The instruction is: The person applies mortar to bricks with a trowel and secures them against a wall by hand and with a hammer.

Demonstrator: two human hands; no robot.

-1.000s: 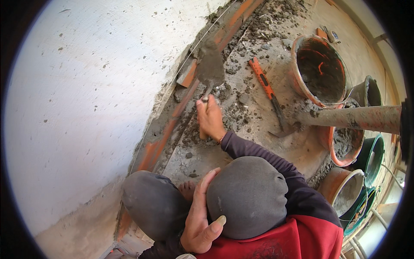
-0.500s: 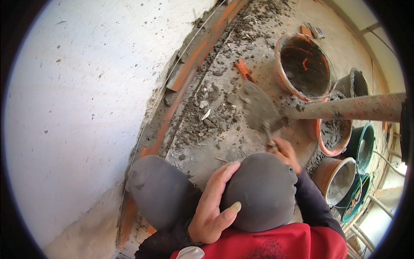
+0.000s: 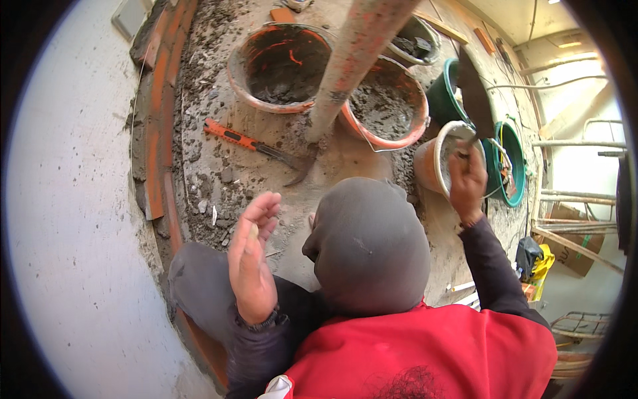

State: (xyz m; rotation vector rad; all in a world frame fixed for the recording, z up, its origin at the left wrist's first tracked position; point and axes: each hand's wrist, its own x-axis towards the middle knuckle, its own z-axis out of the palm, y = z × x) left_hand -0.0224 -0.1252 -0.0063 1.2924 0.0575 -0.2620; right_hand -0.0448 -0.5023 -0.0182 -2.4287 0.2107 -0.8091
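Observation:
My right hand [image 3: 468, 181] grips a trowel [image 3: 476, 100] by its handle, raised over the right side with the dark blade pointing up. Below it stands an orange bucket with a pale rim [image 3: 425, 163]. In front of my left knee [image 3: 199, 279] I hold my left hand [image 3: 254, 259] in the air, fingers extended and nothing in it. A hammer-like tool with an orange handle [image 3: 229, 133] lies on the gritty floor; its metal head rests near a pole's foot.
A mortar-stained orange bucket [image 3: 239, 83] and another holding grey mortar [image 3: 385, 120] flank a slanting pole [image 3: 345, 66]. Green buckets [image 3: 442, 93] stand to the right. Along the white wall [image 3: 73, 199] runs a row of bricks [image 3: 159, 133] with a string line.
My right hand has lifted the trowel from near the floor and swung it right towards the buckets. The left hand has come off my right knee. The view has turned right.

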